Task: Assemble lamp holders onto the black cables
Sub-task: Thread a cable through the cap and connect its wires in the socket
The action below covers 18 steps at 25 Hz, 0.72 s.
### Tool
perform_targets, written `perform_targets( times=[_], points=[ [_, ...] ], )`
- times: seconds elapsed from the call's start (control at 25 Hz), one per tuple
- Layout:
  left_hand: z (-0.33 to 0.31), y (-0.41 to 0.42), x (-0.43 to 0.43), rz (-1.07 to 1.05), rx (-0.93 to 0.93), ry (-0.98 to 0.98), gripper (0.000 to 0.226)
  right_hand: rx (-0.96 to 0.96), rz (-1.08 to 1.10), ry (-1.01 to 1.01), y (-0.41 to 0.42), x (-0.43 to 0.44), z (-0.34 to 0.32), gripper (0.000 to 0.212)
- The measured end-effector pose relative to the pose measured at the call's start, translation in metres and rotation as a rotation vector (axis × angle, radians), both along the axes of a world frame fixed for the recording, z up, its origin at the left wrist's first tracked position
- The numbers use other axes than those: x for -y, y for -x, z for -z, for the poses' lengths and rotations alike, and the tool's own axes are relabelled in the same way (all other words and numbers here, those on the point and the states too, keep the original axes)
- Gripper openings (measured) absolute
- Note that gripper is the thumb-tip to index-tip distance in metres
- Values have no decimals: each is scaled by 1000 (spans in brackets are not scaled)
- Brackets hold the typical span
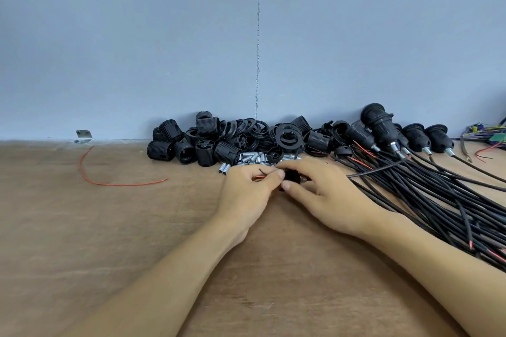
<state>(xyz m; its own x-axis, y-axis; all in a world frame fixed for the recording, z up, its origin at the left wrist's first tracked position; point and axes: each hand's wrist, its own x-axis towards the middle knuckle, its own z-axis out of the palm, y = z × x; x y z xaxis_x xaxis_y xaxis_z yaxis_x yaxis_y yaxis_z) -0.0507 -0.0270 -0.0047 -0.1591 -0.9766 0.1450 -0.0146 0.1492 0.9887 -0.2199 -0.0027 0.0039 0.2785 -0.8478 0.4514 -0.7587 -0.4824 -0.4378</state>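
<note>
My left hand (247, 191) and my right hand (320, 194) meet at the table's middle over a small black lamp holder part (290, 175). The right hand's thumb and fingers curl round that part. My left hand pinches thin red and black wire ends (261, 174) sticking out beside it. A black cable (375, 170) runs from the part off to the right. Behind the hands lies a heap of black lamp holder shells and rings (232, 139) and several small metal tubes (252, 158).
A thick bundle of black cables (427, 194) fans across the right side, with several assembled holders (383, 126) at the wall. A loose red wire (109, 183) lies on the wooden table (82, 227) at left. A metal bracket (83, 134) sits by the wall.
</note>
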Motion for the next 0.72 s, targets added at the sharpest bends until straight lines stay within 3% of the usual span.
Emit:
perform_targets(
  times=[0.16, 0.24, 0.36, 0.52, 0.72],
  points=[
    [-7, -5, 8, -218, 267, 272, 9, -40, 95, 49, 5, 3, 6, 37],
    [-8, -14, 17, -374, 635, 439, 13, -30, 126, 49, 4, 5, 8, 36],
    [0, -24, 25, -354, 1043, 476, 29, -53, 119, 44, 4, 4, 9, 35],
    [4, -29, 32, -283, 1174, 388, 43, -55, 114, 44, 4, 4, 7, 33],
    [5, -34, 39, -265, 1090, 276, 45, -66, 100, 53, 4, 2, 7, 32]
  ],
)
